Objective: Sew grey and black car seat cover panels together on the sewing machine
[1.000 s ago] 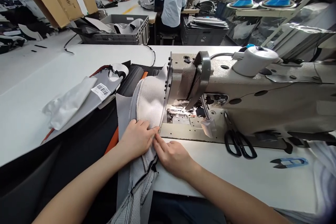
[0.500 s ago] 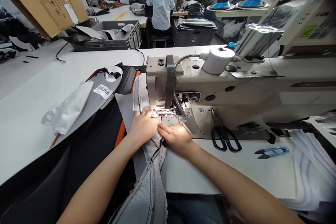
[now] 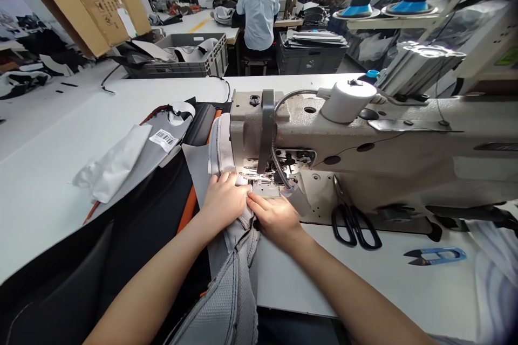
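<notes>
A long strip of grey fabric (image 3: 237,275) runs from the lower edge up to the needle area of a beige sewing machine (image 3: 251,129). My left hand (image 3: 225,198) presses on this fabric just below the machine head, its fingers curled over it. Beside it, my right hand (image 3: 277,216) pinches the fabric's right edge, thumb and forefinger close to my left hand. The needle and the seam under it cannot be made out. Black and orange material (image 3: 154,232) lies under and left of the grey fabric.
Black scissors (image 3: 354,223) and blue thread snips (image 3: 437,255) lie right of my hands. A thread cone (image 3: 348,101) stands on the machine. On the left are a labelled grey piece (image 3: 162,137) and a cardboard box (image 3: 93,5). Behind, a person (image 3: 258,13) sits between grey crates (image 3: 182,67).
The view has turned slightly left, so most things appear further right. Both hands keep their places on the grey fabric, which has hardly moved against the machine.
</notes>
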A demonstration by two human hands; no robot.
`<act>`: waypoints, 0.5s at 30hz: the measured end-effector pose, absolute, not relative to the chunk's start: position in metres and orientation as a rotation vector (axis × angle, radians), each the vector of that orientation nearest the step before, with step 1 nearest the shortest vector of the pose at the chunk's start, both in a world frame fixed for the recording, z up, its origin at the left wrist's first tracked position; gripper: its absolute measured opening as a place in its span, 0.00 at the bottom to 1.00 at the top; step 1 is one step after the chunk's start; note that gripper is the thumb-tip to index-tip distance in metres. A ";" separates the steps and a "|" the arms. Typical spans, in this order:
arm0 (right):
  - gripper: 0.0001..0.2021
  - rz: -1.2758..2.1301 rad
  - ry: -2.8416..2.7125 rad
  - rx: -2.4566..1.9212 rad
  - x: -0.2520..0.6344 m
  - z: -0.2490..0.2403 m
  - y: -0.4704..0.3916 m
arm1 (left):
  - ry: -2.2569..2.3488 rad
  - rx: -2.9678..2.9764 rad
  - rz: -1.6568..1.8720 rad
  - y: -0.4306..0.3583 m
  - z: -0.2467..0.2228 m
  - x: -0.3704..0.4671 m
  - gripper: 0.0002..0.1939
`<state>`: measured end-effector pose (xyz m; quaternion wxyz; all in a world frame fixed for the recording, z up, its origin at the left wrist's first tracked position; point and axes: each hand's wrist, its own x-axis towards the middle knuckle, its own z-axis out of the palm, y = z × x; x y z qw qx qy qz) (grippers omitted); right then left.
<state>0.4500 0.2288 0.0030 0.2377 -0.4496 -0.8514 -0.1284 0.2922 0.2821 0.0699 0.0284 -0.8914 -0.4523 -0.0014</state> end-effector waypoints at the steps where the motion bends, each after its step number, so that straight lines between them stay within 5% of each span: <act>1: 0.17 -0.347 -2.328 -1.242 0.450 0.001 0.229 | -1.407 -2.752 -0.005 0.282 0.070 0.292 0.14; 15: 0.22 -0.165 -2.299 -1.218 0.447 0.008 0.224 | -1.420 -2.818 0.093 0.281 0.075 0.290 0.17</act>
